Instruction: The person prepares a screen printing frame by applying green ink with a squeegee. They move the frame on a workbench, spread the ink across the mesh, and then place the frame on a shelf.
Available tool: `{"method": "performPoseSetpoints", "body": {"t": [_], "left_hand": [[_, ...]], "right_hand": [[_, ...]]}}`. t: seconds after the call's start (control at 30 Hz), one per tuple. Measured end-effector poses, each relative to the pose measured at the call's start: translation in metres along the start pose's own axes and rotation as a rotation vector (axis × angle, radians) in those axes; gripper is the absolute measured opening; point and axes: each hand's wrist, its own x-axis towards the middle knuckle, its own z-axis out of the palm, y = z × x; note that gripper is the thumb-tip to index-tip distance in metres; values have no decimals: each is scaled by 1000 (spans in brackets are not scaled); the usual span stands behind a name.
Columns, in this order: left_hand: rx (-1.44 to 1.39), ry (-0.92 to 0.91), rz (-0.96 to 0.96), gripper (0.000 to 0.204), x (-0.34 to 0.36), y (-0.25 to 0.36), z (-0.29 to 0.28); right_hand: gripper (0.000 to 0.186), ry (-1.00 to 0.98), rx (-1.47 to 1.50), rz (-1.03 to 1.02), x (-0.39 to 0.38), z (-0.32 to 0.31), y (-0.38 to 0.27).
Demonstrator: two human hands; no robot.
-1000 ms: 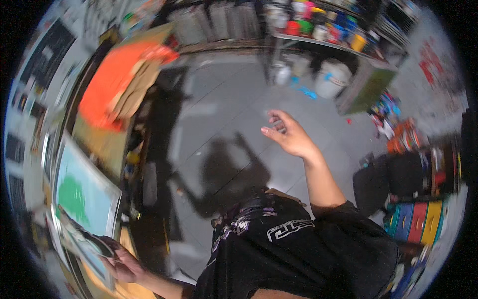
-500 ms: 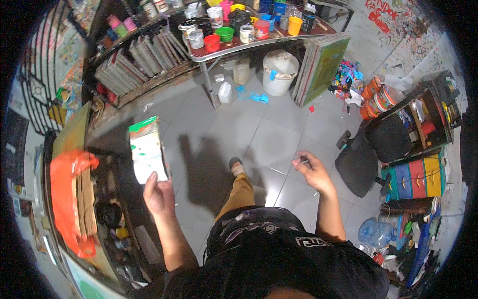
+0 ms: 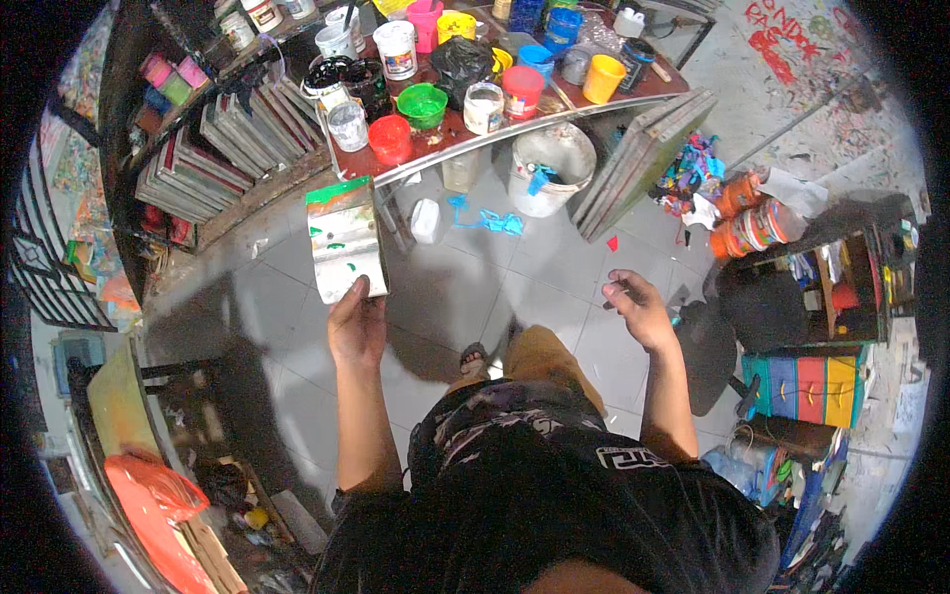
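My left hand point(image 3: 358, 325) grips the lower end of a flat white panel point(image 3: 346, 259), thumb on its face. The panel is smeared with green and orange, and a bright green band runs along its far end. It is held up just short of the table point(image 3: 435, 156), left of the table's leg. My right hand point(image 3: 639, 309) hangs in the air over the floor on the right, apart from everything around it. Its fingers are curled toward the thumb; a small, thin pale thing seems to be between them, too small to name.
Paint tubs crowd the table, among them a red tub point(image 3: 390, 141) and a green bowl point(image 3: 423, 105) near its edge. Beneath stands a white bucket point(image 3: 524, 193); framed boards point(image 3: 643, 163) lean beside it. A black chair point(image 3: 698, 361) is at right, an orange bag point(image 3: 148, 505) at lower left.
I have moved forward, and the table is closer. My left hand has carried the panel toward the table. My right hand stays curled at about the same place.
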Motion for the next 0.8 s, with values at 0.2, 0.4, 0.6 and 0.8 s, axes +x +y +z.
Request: {"method": "performPoseSetpoints", "body": {"t": [0.2,0.4,0.6,0.8], "left_hand": [[26,11,80,38,109,-3,38],[-3,96,163,42,184,-7,73],[68,148,219,41,228,-3,105],[52,252,204,39,243,13,69]], "right_hand": [[36,-75,62,-107,163,17,-16],[49,-67,15,-447,345,35,-89],[97,84,-825,-599,464,95,-172],[98,-30,-1051,-317,501,130,-177]]}}
